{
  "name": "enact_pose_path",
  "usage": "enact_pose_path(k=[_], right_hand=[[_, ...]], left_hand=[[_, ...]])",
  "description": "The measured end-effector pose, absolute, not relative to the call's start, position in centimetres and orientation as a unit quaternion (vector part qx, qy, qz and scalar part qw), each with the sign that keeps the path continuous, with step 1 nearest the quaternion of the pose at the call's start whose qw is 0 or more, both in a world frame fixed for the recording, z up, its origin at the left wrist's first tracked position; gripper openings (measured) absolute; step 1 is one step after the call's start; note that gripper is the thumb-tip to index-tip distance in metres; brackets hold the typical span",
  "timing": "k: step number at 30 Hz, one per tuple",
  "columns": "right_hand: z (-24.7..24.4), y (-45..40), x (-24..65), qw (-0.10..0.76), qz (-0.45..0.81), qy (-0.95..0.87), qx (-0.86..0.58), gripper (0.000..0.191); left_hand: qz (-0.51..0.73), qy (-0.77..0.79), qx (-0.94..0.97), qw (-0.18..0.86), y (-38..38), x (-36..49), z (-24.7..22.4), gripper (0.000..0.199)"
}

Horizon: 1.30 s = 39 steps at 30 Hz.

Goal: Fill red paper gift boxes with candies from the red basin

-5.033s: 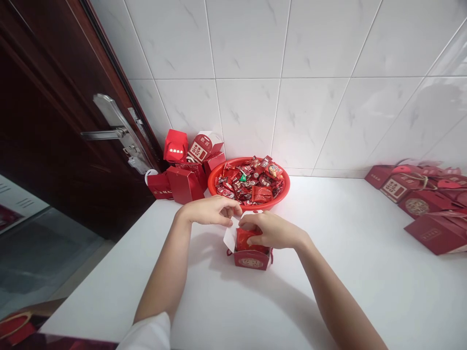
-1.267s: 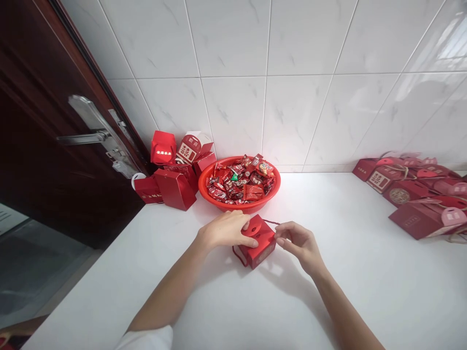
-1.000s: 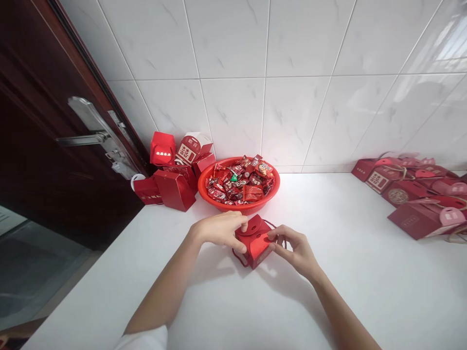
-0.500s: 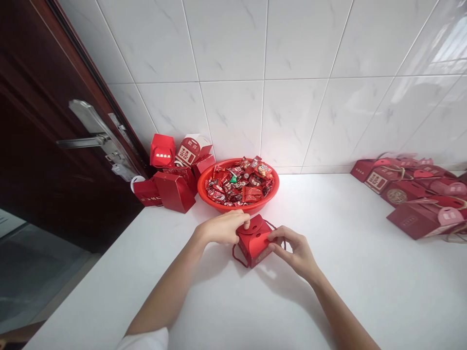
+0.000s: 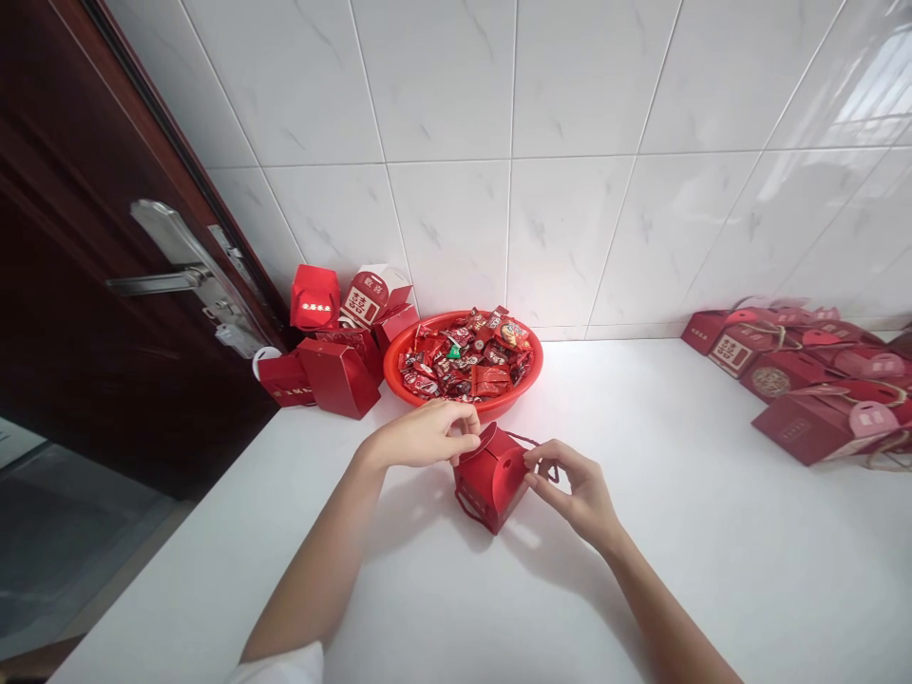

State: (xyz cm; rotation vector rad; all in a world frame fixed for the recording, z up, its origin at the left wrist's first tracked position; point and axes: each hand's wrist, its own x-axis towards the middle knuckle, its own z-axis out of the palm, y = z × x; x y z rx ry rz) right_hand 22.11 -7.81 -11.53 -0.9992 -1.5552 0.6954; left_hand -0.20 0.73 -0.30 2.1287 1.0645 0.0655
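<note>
A small red box (image 5: pixel 497 480) with dark red cords stands on the white table, its curved top flaps partly folded over. My left hand (image 5: pixel 434 435) is at the box's upper left, fingers curled against the edge of the rear flap. With thumb and forefinger, my right hand (image 5: pixel 566 484) pinches the right edge of the box's flap. Just behind the box is a red-orange basin (image 5: pixel 536 366) full of wrapped candies (image 5: pixel 466 356).
Several red boxes (image 5: pixel 340 375) are grouped at the back left, beside the basin. More red boxes with cords (image 5: pixel 812 423) lie at the far right. A tiled wall (image 5: pixel 556 228) borders the white table (image 5: pixel 641 408); a dark door (image 5: pixel 92 247) with a metal handle is left.
My left hand has shifted slightly left, off the top of the box. The box has turned a little and its front flap now stands over more of the top. My right hand has barely moved.
</note>
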Motion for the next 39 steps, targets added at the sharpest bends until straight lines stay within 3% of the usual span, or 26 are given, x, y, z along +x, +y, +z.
enact_pose_path(k=[4,10,16,24,31,39], right_hand=[[-12.0,-7.9,21.8,0.532,0.223,-0.698,-0.425,0.020],[-13.6,-8.3,20.5,0.432,0.065,-0.777,-0.453,0.070],[-13.4,-7.9,21.4,0.387,0.008,-0.774,-0.501,0.055],[-13.5,-7.2,31.1,0.397,-0.071,-0.670,-0.623,0.049],[-14.2,-13.0,42.2,0.419,-0.174,-0.491,-0.744,0.068],[-14.7,-19.3,50.4,0.371,-0.279,-0.353,-0.812,0.091]], left_hand=[[-0.018,0.417,0.834,0.360,0.3,-0.9,0.3,0.023],[-0.041,0.406,0.849,0.336,-0.2,-1.2,-1.2,0.022],[0.006,0.394,0.839,0.376,-1.0,-2.7,-2.6,0.048],[-0.004,0.439,0.807,0.395,-1.3,-6.3,-4.9,0.057],[0.056,0.508,0.749,0.421,0.2,-9.0,-6.4,0.064],[0.170,0.564,0.685,0.429,1.5,-12.7,-6.2,0.069]])
